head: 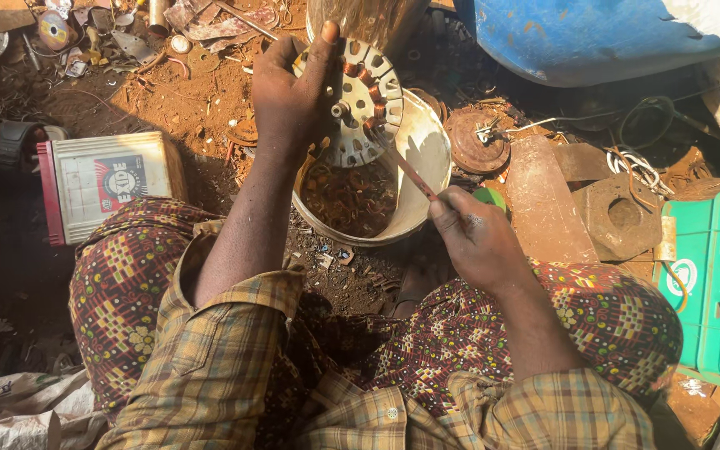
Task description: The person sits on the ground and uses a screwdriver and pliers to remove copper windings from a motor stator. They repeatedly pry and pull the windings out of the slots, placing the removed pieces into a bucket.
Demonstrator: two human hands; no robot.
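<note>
Landmark for all positions: the white bucket [427, 158] standing on the reddish dirt ground [202, 108]. The left hand [293, 92] is clamped on the rim of one round metal motor stator [360, 104], a slotted disc with copper-coloured windings, held tilted directly over the bucket's mouth. The right hand [472, 233], at the bucket's near-right rim, is closed around one thin rod-like tool [406, 167] whose tip meets the windings at the disc's lower right edge. The hands are well apart, each gripping its own item. In my judgement the step is prying winding wire loose; done well, it calls for a firm left grip to stop the disc turning, the tip levered under one coil at a time, and the disc kept above the bucket so loosened wire drops onto the tangled copper scrap [347, 200] inside. Slippage toward the left fingers is the evident risk. Count: one bucket, one stator, one tool. Left of the bucket lies one white-and-red battery case [110, 179]; right of it, one rusty round disc [477, 142] and one green plastic crate [714, 283]; beyond it, one blue drum [577, 37].
</note>
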